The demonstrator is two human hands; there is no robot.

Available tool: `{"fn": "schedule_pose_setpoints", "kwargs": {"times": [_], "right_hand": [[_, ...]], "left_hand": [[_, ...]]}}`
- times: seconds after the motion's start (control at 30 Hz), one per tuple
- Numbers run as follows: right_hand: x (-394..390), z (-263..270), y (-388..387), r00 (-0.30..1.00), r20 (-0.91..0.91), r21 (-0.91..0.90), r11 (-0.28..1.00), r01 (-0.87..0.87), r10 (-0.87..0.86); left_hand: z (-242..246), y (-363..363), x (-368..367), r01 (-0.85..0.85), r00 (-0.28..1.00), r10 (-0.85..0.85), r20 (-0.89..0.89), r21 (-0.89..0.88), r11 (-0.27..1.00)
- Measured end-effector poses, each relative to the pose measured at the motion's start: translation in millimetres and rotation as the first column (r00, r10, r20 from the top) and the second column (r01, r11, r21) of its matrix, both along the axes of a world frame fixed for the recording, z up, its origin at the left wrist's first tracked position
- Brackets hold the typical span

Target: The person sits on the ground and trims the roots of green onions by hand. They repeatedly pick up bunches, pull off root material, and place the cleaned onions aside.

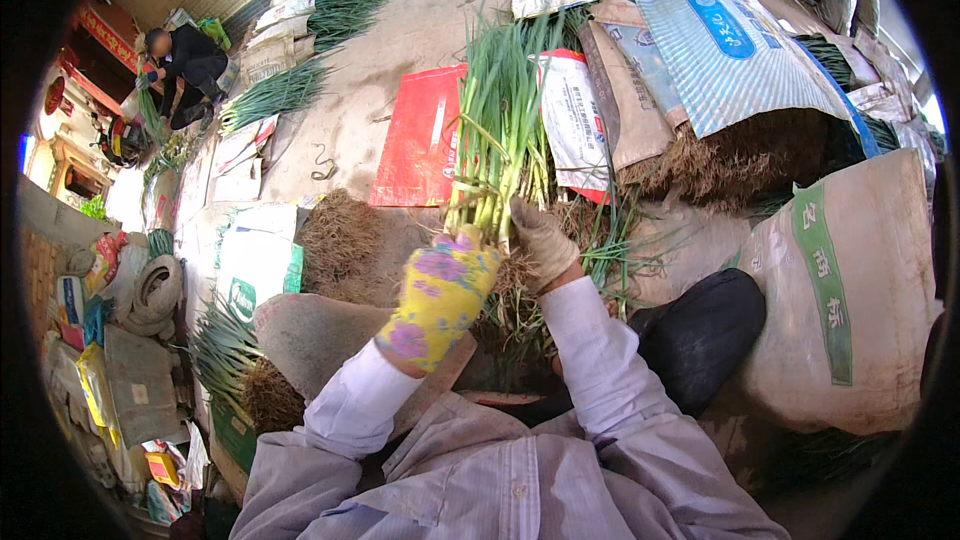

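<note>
My left hand [446,292], in a yellow glove with purple flowers, is closed around the lower stalks of a bunch of green onions [495,120]. The long leaves point away from me over a red woven sack [416,135]. My right hand [541,244], in a dirty pale glove, is at the root end of the same bunch, its fingers against the stalks; whether it grips them is hard to tell. Brown roots [517,274] show between the hands. Loose leaves and trimmings [517,322] lie below them, and a white sack [574,120] lies right of the bunch.
A heap of brown roots [341,244] lies left of the bunch. A blue-and-white sack [742,52] covers rooty bundles at right, near a large sack with a green stripe [840,300]. Covered onion bundles [277,94] lie at upper left, where another person [187,64] crouches holding greens.
</note>
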State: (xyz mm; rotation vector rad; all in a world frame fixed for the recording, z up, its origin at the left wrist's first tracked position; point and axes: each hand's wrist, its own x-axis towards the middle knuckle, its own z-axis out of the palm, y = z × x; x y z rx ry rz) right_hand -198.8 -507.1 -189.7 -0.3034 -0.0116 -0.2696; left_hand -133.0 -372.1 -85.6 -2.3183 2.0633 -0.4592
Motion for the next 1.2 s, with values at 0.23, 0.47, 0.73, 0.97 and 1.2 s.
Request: {"fn": "schedule_pose_setpoints", "kwargs": {"times": [0.23,0.47,0.73,0.97,1.2], "right_hand": [[-34.8,-90.1,29.1,0.963,-0.257,0.218,0.976,-0.026,0.083],[-36.9,-102.2,30.3,0.98,-0.199,0.113,0.994,-0.005,0.028],[-27.8,-119.6,31.5,0.96,-0.279,-0.012,0.999,-0.038,0.033],[-27.4,-123.3,32.6,0.947,-0.319,-0.143,0.986,-0.087,0.037],[-27.9,-133.7,9.5,0.675,-0.723,-0.237,0.971,-0.042,-0.147]], "left_hand": [[-54.9,5.9,-29.2,0.031,0.964,0.022,-0.263,0.195,0.98],[-100.4,42.7,10.0,-0.526,0.156,0.201,-0.967,0.091,0.846],[-156.8,46.0,-7.0,-0.101,-0.992,-0.075,-0.099,0.296,0.95],[-197.4,44.4,-10.1,-0.202,-0.952,-0.121,-0.28,0.282,0.938],[-198.8,52.0,5.7,-0.35,-0.761,-0.086,-0.643,0.295,0.889]]}}
